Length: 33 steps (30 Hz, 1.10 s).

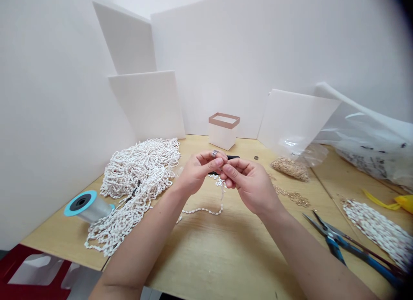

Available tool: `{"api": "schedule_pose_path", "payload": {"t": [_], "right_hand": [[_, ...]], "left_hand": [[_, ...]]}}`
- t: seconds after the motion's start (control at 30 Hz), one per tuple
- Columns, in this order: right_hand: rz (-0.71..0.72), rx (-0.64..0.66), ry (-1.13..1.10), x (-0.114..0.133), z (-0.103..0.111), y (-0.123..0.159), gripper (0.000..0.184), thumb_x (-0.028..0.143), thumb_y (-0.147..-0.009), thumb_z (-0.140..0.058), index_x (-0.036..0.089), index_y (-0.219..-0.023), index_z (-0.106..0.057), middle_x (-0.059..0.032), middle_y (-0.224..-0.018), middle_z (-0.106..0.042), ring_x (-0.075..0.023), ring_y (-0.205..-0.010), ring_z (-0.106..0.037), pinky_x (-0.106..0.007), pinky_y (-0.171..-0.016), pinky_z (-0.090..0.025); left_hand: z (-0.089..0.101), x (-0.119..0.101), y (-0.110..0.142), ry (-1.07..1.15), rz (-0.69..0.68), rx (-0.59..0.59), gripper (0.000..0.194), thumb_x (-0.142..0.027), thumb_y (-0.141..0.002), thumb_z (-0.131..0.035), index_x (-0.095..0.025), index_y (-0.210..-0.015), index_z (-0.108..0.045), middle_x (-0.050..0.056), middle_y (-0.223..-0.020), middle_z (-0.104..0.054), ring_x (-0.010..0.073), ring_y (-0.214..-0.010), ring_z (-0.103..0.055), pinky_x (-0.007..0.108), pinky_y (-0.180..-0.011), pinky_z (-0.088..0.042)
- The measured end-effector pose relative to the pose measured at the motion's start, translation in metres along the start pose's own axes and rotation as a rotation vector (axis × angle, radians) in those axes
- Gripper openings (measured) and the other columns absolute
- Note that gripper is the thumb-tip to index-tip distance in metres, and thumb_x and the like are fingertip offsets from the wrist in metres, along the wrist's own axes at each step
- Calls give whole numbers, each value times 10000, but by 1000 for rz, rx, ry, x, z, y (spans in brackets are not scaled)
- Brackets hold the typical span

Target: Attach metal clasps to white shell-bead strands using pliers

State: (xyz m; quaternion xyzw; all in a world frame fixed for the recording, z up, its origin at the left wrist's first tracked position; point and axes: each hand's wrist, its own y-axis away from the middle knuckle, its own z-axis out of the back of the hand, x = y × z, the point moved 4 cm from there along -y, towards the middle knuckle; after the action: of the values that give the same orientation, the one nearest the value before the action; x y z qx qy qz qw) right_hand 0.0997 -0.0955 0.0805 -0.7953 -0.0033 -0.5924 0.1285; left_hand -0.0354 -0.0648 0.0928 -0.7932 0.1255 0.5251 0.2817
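My left hand (196, 173), with a striped metal ring on one finger, and my right hand (248, 184) meet at the fingertips above the wooden table (206, 257). Both pinch the upper part of a strand of small white shell beads (206, 211), which loops down onto the table. The pinched part is hidden by my fingers. A black object (232, 157) lies just behind my fingertips, partly covered. To the left of my left hand is a large heap of white bead strands (138, 171).
A spool of clear cord (88, 206) lies at the left. Blue-handled pliers (335, 239) and more white strands (376, 231) sit at the right, with a heap of tan beads (290, 168) behind them. White boards, a pink-rimmed white box (224, 131) and a plastic bag (364, 140) stand behind.
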Motion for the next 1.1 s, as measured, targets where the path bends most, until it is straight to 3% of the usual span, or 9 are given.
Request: {"api": "schedule_pose_path", "payload": {"t": [0.13,0.33,0.63,0.9,1.1], "right_hand": [[-21,9,-35,0,-1,0,226,398,-803,-824,182,-836,-763,-5,-692,-687,-79,-546,-560,-226,-525,-401],[-46,31,-48,3,-3,-1,261,422,-771,-837,183,-850,-765,-17,-701,-698,-96,-554,-560,-242,-525,-424],[-12,95,4,7,-6,0,231,405,-823,-791,193,-914,-781,-41,-800,-738,-102,-586,-603,-247,-543,-437],[28,122,76,4,-5,1,268,376,-861,-758,228,-1084,-777,-95,-1033,-782,-120,-612,-647,-266,-529,-441],[89,104,214,15,-4,4,252,401,-855,-762,250,-1055,-785,-60,-990,-777,-122,-627,-638,-277,-558,-480]], "left_hand": [[1,0,1,-26,-13,-21,193,-347,-857,-751,-160,-844,-701,21,-929,-631,112,-650,-648,298,-677,-557],[-2,-3,2,-19,-3,-85,249,-385,-810,-792,-154,-824,-702,33,-939,-634,111,-690,-629,282,-707,-552],[-4,-6,3,15,-5,-111,271,-400,-800,-795,-151,-808,-688,32,-982,-609,84,-619,-593,275,-609,-551],[-11,-18,7,73,-23,-73,286,-416,-802,-785,-160,-809,-657,39,-994,-584,137,-669,-632,294,-521,-582],[-12,-21,7,49,-74,-85,270,-414,-803,-785,-167,-783,-678,46,-990,-590,133,-711,-588,267,-552,-545]]}}
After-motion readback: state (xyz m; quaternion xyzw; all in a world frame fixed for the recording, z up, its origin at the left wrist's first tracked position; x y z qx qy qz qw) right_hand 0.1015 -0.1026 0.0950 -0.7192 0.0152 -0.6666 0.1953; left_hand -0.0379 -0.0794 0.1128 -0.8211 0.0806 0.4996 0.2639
